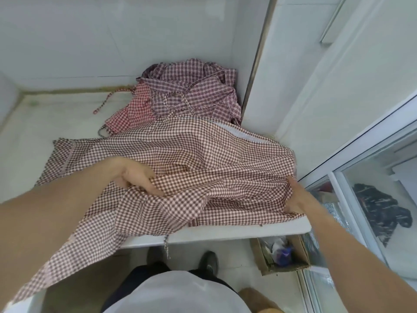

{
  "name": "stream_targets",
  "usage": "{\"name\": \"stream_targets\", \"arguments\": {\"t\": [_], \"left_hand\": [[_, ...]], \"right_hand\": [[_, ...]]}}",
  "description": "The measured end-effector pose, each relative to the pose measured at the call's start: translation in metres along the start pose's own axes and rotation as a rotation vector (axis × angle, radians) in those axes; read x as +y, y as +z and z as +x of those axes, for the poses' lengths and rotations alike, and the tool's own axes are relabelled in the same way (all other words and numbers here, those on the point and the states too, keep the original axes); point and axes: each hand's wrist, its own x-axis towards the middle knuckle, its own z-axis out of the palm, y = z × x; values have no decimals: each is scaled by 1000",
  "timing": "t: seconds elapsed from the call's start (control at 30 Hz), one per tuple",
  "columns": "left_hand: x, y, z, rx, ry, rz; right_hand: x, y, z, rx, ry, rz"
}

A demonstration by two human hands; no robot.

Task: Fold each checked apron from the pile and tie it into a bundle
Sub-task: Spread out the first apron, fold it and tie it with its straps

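A brown-and-white checked apron (pixel 180 159) lies spread and rumpled across the white counter (pixel 237 231), its lower left part hanging over the front edge. My left hand (pixel 137 177) grips a fold of its cloth near the middle. At the apron's right edge, my right hand (pixel 297 197) pinches the fabric. Behind it, in the corner, sits the pile of checked aprons (pixel 191 91), dark plaid ones on top and a red checked one (pixel 135 111) at its left, with a strap trailing left.
White tiled walls close the counter at the back and right. A glass-fronted cabinet (pixel 372 199) stands to the right. A cardboard box (pixel 282 251) with rubbish sits on the floor below the counter's right end, near my shoes.
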Motion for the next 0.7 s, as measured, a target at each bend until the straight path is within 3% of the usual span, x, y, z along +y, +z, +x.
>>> {"name": "stream_targets", "arguments": {"t": [0.07, 0.2, 0.33, 0.4, 0.47, 0.53, 0.6, 0.7], "left_hand": [[-6, -7, -8, 61, -52, 39], [-5, -11, -17, 278, -54, -127], [-8, -18, -37, 337, -143, 157], [-11, -27, -44, 547, -128, 371], [-14, -33, -42, 882, -95, 389], [-14, -25, -34, 1089, -142, 391], [-14, -10, -19, 1166, -144, 382], [-15, 20, 4, 1133, 23, 225]], "right_hand": [[3, -3, -1, -39, -11, -43], [2, -4, 1, -2, -4, -126], [-6, -5, -1, -11, 40, -168], [-9, -6, 0, -29, 50, -215], [-15, -7, -3, -35, 65, -237], [-20, -4, -5, 31, 94, -278], [-27, 2, -10, 159, 130, -309], [-50, 23, -27, 428, 13, -236]]}}
